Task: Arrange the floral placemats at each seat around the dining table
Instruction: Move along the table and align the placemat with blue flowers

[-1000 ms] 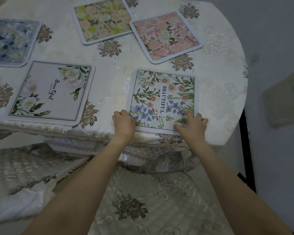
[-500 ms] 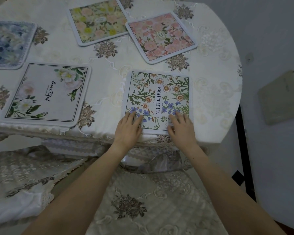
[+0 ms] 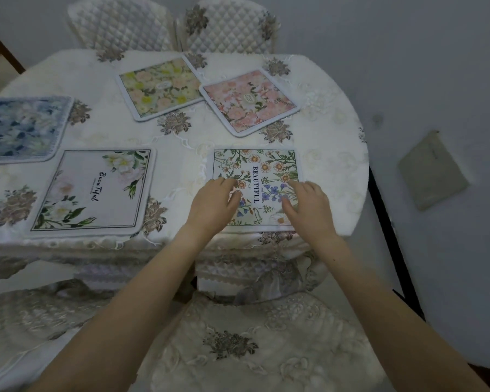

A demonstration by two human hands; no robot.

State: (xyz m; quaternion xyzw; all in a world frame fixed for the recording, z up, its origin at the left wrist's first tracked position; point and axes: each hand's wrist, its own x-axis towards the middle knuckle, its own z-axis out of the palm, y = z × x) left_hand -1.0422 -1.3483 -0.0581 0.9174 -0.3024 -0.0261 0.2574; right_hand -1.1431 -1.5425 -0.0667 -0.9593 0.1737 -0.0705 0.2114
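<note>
Nearest: embroidered cream chair seat [image 3: 238,343] tucked under table edge. Both hands flat on square wildflower placemat w/ "BEAUTIFUL" lettering [image 3: 269,165] — left hand [image 3: 212,203] & right hand [image 3: 309,205] spread wide, palms down, gripping nothing, just pressing. Mat lay square at near edge of lace-covered oval dining table [image 3: 334,154], above that seat. Looked like final squaring of this setting. To the left, white rose placemat [image 3: 96,190]; then blue mat [image 3: 20,128]. Farther: yellow mat [image 3: 159,86] & pink mat [image 3: 249,101], corners touching, skewed vs. two quilted chairs [image 3: 227,26] — prob. next: reach across, straighten each to its chair.
</note>
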